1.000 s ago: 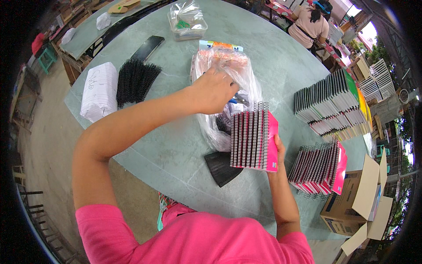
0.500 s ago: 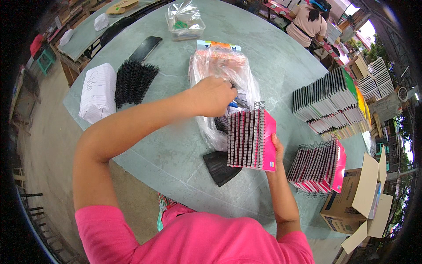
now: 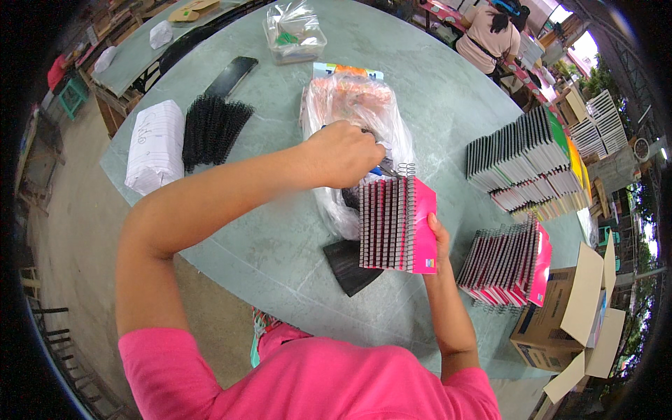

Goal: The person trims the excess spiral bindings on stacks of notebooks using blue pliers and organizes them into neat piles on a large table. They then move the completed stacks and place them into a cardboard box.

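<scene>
My left hand (image 3: 343, 155) is closed round blue-handled pliers (image 3: 378, 170), mostly hidden by the fingers. Their tip lies by the top ends of wire coils on a stack of pink spiral notebooks (image 3: 388, 224). With its thumb along the pink cover, my right hand (image 3: 439, 234) grips this stack from the right side, coils facing up and left. Behind the left hand lies a clear plastic bag (image 3: 357, 98) with things inside it. A dark flat strip-like bundle (image 3: 343, 266) pokes out beneath the held notebooks.
More pink notebooks (image 3: 500, 262) stand to the right, beside an open carton (image 3: 553, 318). Farther back is a tall stack of notebooks (image 3: 521, 161). Black coils (image 3: 215, 129), a white wrapped bundle (image 3: 155, 147), a phone (image 3: 234, 75) and a plastic tub (image 3: 297, 49) sit on the table.
My left hand with the pliers has shifted slightly right along the coil ends. The held notebook stack has moved a little left and tilted slightly.
</scene>
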### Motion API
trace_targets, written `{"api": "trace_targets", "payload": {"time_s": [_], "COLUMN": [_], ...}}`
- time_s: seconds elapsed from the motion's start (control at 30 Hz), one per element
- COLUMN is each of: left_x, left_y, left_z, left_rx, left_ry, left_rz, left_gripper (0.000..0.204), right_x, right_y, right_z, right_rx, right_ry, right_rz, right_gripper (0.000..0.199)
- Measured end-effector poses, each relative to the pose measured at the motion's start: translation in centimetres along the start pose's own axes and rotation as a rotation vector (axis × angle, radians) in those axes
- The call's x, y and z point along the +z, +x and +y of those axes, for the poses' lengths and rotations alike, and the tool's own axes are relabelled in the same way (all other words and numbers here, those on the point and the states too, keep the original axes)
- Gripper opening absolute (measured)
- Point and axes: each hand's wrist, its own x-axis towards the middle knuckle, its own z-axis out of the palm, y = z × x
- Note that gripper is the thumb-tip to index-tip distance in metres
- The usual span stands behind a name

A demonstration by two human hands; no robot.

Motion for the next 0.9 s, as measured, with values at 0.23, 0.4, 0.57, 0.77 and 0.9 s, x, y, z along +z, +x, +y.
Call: {"api": "trace_targets", "payload": {"time_s": [0.23, 0.4, 0.57, 0.77, 0.9], "left_x": [0.9, 0.5, 0.4, 1.0, 1.8], "left_y": [-0.2, 0.2, 0.2, -0.3, -2.3], "left_z": [-1.0, 0.2, 0.2, -0.6, -3.3], "left_rx": [0.010, 0.054, 0.036, -0.094, -0.205], "left_ry": [0.050, 0.071, -0.005, -0.256, -0.017], "left_rz": [0.278, 0.233, 0.098, -0.082, -0.073], "left_gripper": [0.027, 0.029, 0.026, 0.021, 0.027], "right_x": [-0.2, 0.1, -0.2, -0.1, -0.3], "right_y": [0.3, 0.3, 0.4, 0.3, -0.2], "right_z": [-0.1, -0.2, 0.1, -0.1, -0.5], "right_rx": [-0.025, -0.002, 0.007, 0.014, -0.058], "right_ry": [0.040, 0.032, 0.022, -0.001, 0.005], "right_rz": [-0.034, -0.011, 0.033, 0.022, -0.018], "right_gripper": [0.061, 0.059, 0.059, 0.059, 0.059]}}
